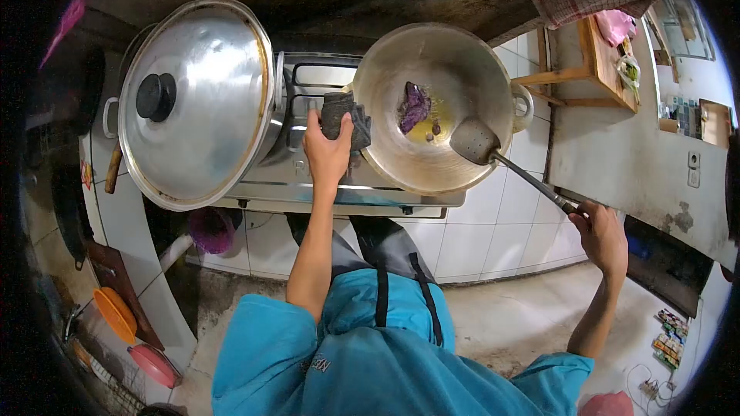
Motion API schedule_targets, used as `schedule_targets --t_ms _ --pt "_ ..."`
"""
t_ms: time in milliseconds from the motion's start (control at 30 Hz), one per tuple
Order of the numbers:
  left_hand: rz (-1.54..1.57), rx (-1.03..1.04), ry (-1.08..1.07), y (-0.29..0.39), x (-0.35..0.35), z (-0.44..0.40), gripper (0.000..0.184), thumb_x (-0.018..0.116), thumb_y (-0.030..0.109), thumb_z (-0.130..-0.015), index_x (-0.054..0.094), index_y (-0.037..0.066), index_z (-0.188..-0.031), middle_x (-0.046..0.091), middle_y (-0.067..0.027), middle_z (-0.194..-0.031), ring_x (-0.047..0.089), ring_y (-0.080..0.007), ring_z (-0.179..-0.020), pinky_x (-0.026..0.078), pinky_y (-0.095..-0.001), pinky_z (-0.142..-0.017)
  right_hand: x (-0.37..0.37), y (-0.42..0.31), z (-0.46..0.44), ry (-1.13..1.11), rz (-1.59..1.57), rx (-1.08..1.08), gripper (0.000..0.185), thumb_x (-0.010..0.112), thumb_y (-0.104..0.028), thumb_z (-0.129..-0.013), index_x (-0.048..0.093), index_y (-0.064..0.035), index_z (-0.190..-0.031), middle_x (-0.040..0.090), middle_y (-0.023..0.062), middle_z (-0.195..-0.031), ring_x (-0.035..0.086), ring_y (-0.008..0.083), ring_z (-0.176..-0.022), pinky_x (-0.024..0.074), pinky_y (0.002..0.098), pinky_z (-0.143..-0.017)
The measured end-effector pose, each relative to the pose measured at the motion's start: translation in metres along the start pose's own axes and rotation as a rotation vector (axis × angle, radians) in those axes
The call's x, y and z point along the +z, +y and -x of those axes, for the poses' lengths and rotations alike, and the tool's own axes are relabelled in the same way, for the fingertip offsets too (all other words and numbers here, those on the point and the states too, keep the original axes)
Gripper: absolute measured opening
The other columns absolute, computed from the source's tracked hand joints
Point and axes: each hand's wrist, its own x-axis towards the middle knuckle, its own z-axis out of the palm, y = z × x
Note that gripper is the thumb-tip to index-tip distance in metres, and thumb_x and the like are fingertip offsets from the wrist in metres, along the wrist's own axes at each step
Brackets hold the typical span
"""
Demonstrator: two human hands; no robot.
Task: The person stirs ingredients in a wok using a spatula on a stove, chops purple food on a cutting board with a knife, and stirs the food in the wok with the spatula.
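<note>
Pretty decent indoor light here, with glare off the silvery lid [208,100] around 10 o'clock and a milder sheen inside the wok [455,69] near 1 o'clock, though it goes murky toward 12 o'clock and the fisheye bends the edges hard, corners fading to black.

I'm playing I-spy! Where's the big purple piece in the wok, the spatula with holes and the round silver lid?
Purple piece [415,108], head view: the middle of its crinkled body.
Spatula [473,140], head view: its blade with holes.
Silver lid [202,112], head view: its shiny metal top.
</note>
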Motion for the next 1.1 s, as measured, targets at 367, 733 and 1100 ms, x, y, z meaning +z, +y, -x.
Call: schedule_targets --t_ms 367,733,1100 --pt "-0.034 -0.013 0.009 -0.017 0.005 -0.002 0.035 0.067 0.027 -0.075 0.047 -0.001 -0.083 0.058 -0.0186 -0.072 0.056 -0.0364 -0.067 0.043 -0.0425 -0.065 -0.001 -0.011 -0.008 -0.017 -0.032 0.043 0.022 0.061 -0.028 -0.082 0.061 -0.0057 -0.083 0.059 0.0162 -0.076 0.055 0.0349 -0.077 0.0431 0.0445 -0.066" --pt "-0.091 -0.019 0.013 0.006 -0.005 -0.002 0.038 0.067 0.03 -0.076 0.046 -0.001 -0.084 0.059 -0.02 -0.072 0.058 -0.0362 -0.07 0.043 -0.042 -0.066 -0.014 -0.032 -0.02 -0.001 -0.055 0.004 0.021 0.063 -0.025 -0.079 0.063 -0.0043 -0.08 0.059 0.0179 -0.071 0.055 0.0375 -0.072 0.0434 0.0441 -0.064" --pt "-0.085 -0.007 0.006 0.001 -0.001 0.003 0.04 0.059 0.033 -0.084 0.044 -0.002 -0.093 0.058 -0.0221 -0.077 0.057 -0.0386 -0.073 0.042 -0.043 -0.068 -0.006 -0.034 -0.025 -0.01 -0.039 0.037 0.023 0.061 -0.025 -0.081 0.061 -0.0024 -0.08 0.058 0.0194 -0.067 0.055 0.0379 -0.071 0.0428 0.0441 -0.062"
